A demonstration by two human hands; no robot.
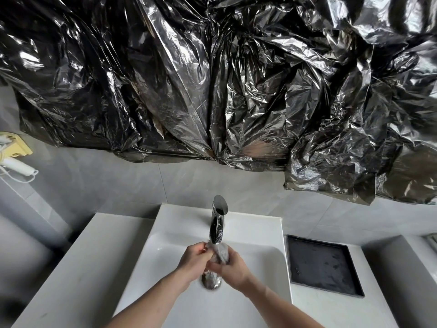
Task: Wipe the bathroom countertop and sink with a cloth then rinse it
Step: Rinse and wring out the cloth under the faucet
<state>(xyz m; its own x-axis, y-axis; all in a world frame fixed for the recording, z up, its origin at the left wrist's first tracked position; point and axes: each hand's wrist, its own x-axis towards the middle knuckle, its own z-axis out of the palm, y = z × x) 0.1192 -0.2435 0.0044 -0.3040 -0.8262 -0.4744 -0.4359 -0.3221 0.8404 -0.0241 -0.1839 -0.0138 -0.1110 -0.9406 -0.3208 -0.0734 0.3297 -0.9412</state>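
Head view — both hands, left (192,261) and right (233,268), grip the cloth (221,253) under the faucet (217,221).

Faucet (217,223) overhanging sink (165,252)

Single head cam, wide-angle, looking fwd and down from above sink (260,268); close to hands (212,261), facing wall w/ black plastic sheeting (212,79).

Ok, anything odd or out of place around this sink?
Yes: crumpled black plastic sheeting covers the wall above the faucet, where a mirror would usually hang. Otherwise normal; both hands, left hand and right hand, grip the cloth over the sink.
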